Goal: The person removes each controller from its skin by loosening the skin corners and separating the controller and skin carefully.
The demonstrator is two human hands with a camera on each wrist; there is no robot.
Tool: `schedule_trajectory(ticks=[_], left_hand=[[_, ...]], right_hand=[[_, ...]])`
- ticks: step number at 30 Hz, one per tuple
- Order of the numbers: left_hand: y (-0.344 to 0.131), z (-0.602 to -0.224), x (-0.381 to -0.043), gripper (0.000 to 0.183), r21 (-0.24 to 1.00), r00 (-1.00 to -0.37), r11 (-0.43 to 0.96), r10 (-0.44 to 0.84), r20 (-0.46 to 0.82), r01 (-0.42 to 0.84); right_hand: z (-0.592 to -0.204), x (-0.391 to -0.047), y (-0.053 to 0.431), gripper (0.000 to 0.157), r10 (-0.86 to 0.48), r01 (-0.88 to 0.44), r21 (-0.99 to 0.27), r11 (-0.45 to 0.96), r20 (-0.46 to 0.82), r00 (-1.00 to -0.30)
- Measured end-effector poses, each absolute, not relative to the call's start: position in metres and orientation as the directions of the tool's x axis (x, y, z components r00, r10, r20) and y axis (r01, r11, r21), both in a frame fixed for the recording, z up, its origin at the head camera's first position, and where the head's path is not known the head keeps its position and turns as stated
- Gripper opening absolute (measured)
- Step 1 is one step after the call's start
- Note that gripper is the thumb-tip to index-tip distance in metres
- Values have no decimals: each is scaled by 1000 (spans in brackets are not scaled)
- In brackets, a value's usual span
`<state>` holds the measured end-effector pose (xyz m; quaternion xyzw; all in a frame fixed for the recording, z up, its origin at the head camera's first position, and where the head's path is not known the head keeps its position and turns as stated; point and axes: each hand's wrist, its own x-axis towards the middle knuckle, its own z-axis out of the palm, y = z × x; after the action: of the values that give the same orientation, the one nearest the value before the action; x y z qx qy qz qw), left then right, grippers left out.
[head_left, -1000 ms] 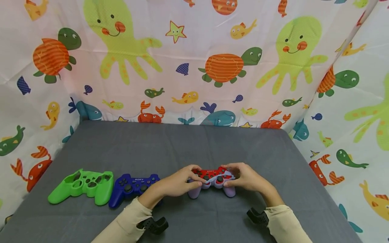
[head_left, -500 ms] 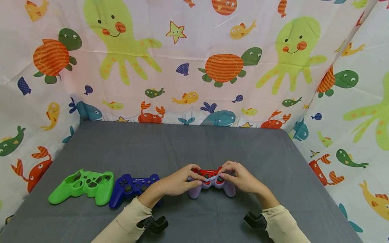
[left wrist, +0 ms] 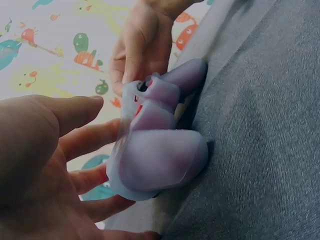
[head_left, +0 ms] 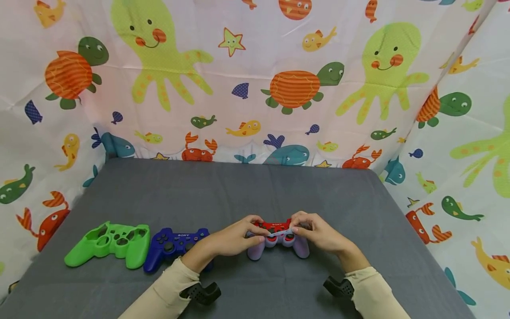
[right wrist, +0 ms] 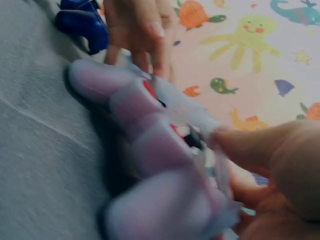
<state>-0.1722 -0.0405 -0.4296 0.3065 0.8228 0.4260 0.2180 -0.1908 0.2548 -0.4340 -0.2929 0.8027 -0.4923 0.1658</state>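
Observation:
A red game controller (head_left: 275, 227) lies on the table in a pale purple, translucent silicone cover (head_left: 301, 248). In both wrist views the cover wraps the handles, and red shows through its openings. My right hand (head_left: 324, 235) pinches the cover's upper edge between thumb and index finger; that strip is stretched across the controller's front. On the other side, my left hand (head_left: 233, 239) touches the controller with extended fingers. The left wrist view shows its thumb (left wrist: 82, 112) raised off the cover (left wrist: 160, 157). Most of the controller's buttons are hidden.
Left of my left hand lies a blue game controller (head_left: 159, 252), partly behind the forearm. Beside it is a green silicone cover (head_left: 135, 254) with open holes. The grey cloth-covered table (head_left: 239, 186) meets a sea-animal curtain (head_left: 255, 66) behind and at both sides.
My right hand has shifted inward and come to pinch the cover's upper edge. The cover strip has moved up across the controller's front. The left hand has barely moved.

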Motion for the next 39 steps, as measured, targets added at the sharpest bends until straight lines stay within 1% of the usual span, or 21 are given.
schedule_trajectory(ticks=[4,6,11,14,16,18,19,21,24,28,30,32,36,39], left_hand=[[-38,-428,-171,36,827,-715,462,691,-108,321],[-36,-428,-171,37,828,-713,461,692,-112,318],[-35,-426,-170,38,834,-704,453,701,-115,315],[-36,-426,-171,39,837,-701,448,704,-113,315],[-36,-425,-171,39,838,-701,449,704,-117,311],[-37,-425,-171,39,839,-700,450,703,-122,306],[-38,-424,-170,39,840,-700,451,703,-125,303],[-38,-424,-170,40,840,-699,453,703,-130,299],[-40,-423,-170,40,841,-699,454,702,-134,295],[-43,-426,-171,40,840,-696,454,705,-135,297],[-45,-428,-172,40,837,-692,449,711,-123,312],[-47,-430,-174,39,836,-697,433,712,-88,336],[-51,-433,-179,35,853,-724,386,689,-13,351],[-52,-434,-179,36,875,-754,373,657,-14,309]], right_hand=[[-426,-188,263,15,-678,-336,-857,391,-21,-735],[-423,-185,264,15,-682,-353,-837,417,-32,-731],[-421,-177,254,15,-647,-440,-758,482,31,-761],[-421,-173,245,23,-618,-496,-687,532,86,-781],[-420,-170,242,29,-604,-518,-641,566,105,-790],[-419,-168,241,31,-598,-534,-602,593,114,-793],[-418,-168,242,31,-602,-543,-585,602,115,-791],[-415,-168,244,23,-609,-554,-568,608,114,-785],[-413,-170,249,9,-609,-533,-604,593,97,-787],[-417,-175,252,11,-586,-480,-680,555,90,-805],[-420,-178,251,12,-567,-467,-695,547,104,-817],[-424,-179,250,15,-542,-453,-703,549,113,-833],[-426,-180,252,16,-526,-438,-704,559,107,-844],[-424,-181,256,13,-543,-430,-696,575,69,-837]])
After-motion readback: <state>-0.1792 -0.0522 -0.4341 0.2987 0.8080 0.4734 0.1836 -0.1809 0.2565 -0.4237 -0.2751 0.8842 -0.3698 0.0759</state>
